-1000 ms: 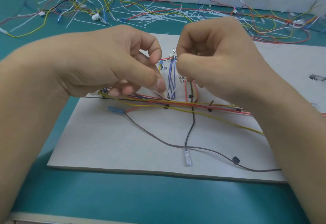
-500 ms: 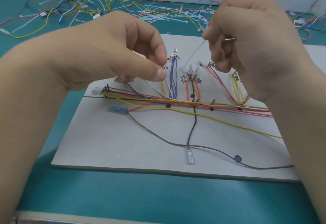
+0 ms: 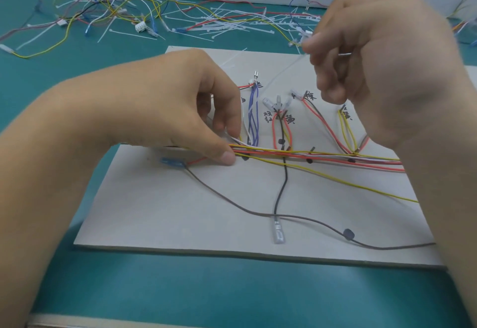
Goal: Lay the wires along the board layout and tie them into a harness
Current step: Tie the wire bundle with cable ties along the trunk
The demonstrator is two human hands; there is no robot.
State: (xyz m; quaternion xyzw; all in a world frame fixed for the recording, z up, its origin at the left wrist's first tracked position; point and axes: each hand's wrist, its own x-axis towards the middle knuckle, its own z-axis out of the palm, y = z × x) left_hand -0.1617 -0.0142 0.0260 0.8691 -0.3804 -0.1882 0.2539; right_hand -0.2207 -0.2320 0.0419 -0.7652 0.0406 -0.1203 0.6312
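Pulled further out than half a second ago, the white cable tie (image 3: 284, 69) rises from near the wire bundle (image 3: 322, 156) at frame centre to the right hand (image 3: 374, 69), now at the upper right, whose curled fingers pinch it. The left hand (image 3: 180, 110) pinches the bundle's left end on the board (image 3: 206, 211). Laying seems mostly done and tying looks hardly begun; a yellow wire (image 3: 361, 185) and a brown wire (image 3: 232, 203) stray below. Spare ties (image 3: 227, 25) lie at the top

Teal table (image 3: 232, 291) carrying a grey layout board (image 3: 180, 211), loose wires (image 3: 108, 7) and scattered white cable ties (image 3: 227, 26).
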